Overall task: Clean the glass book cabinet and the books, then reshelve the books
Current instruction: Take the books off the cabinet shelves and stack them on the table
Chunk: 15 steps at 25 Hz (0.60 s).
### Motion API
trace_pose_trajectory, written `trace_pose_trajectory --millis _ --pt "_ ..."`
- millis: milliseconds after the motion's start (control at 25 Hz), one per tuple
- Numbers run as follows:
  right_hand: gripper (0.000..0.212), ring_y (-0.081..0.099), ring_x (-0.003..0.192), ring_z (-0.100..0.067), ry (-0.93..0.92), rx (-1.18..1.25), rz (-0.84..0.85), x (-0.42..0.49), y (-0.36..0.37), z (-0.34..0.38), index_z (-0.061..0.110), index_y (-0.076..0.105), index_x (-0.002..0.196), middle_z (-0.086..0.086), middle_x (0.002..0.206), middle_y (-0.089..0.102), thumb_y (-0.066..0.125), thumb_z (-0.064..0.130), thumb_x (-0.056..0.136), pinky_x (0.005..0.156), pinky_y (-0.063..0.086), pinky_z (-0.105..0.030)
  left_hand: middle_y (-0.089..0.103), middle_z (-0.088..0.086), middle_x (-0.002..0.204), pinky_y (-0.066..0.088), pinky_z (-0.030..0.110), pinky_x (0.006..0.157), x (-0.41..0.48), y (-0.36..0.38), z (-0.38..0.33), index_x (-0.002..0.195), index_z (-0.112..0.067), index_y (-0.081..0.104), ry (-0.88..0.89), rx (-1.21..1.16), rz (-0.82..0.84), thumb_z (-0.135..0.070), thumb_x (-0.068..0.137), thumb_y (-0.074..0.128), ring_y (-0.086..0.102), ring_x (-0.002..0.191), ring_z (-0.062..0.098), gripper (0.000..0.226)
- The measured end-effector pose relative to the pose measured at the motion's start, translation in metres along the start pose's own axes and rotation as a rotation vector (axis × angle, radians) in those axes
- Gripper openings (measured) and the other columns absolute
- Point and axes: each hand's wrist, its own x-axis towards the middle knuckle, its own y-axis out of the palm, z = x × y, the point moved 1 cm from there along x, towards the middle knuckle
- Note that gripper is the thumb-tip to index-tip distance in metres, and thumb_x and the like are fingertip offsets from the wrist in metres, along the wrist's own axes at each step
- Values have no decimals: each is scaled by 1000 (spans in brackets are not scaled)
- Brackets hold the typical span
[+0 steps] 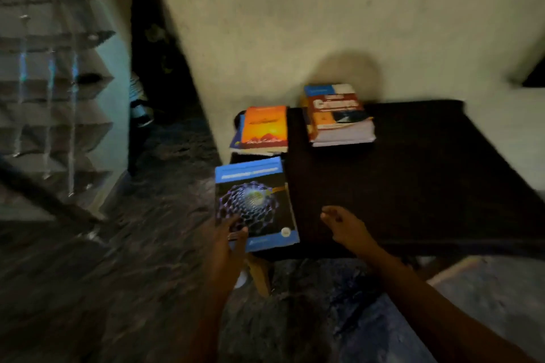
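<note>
A blue and black book with a lattice sphere on its cover (256,203) lies at the near left corner of a dark table (413,180). My left hand (228,239) grips that book's lower left corner, thumb on the cover. Over the table to the right of the book, my right hand (343,225) hovers with fingers apart and nothing in it. An orange book (265,127) tops a small pile further back. A taller stack of books (339,115) stands by the wall. The glass cabinet (53,82) shows at the far left, blurred.
A pale wall (295,23) runs behind the table. The floor (118,274) is dark and mottled. A wooden table leg (261,277) shows under the near corner. A dark gap with a striped object (138,97) lies between cabinet and wall.
</note>
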Motion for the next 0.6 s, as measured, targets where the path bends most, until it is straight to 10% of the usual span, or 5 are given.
trace_pose_trajectory --millis 160,440,600 --pt "27 54 106 -15 80 83 -176 -54 -66 -39 21 55 120 4 110 56 53 27 93 95 47 -35 56 1 120 40 26 93 -14 53 -38 121 -11 57 67 -155 646 -17 92 55 50 111 12 30" --pt "27 57 99 -14 301 261 -611 -167 -191 -187 11 57 119 -1 108 58 53 21 94 70 45 -18 53 -6 121 39 23 91 -115 188 -137 127 -18 51 22 -214 1299 -25 94 50 50 110 8 33" --pt "26 55 60 17 437 322 -739 -233 -249 -299 2 55 118 -3 95 56 53 9 93 52 39 -5 55 3 119 38 13 79 -221 285 -189 126 -5 52 156 -106 1492 -15 96 49 51 112 15 32"
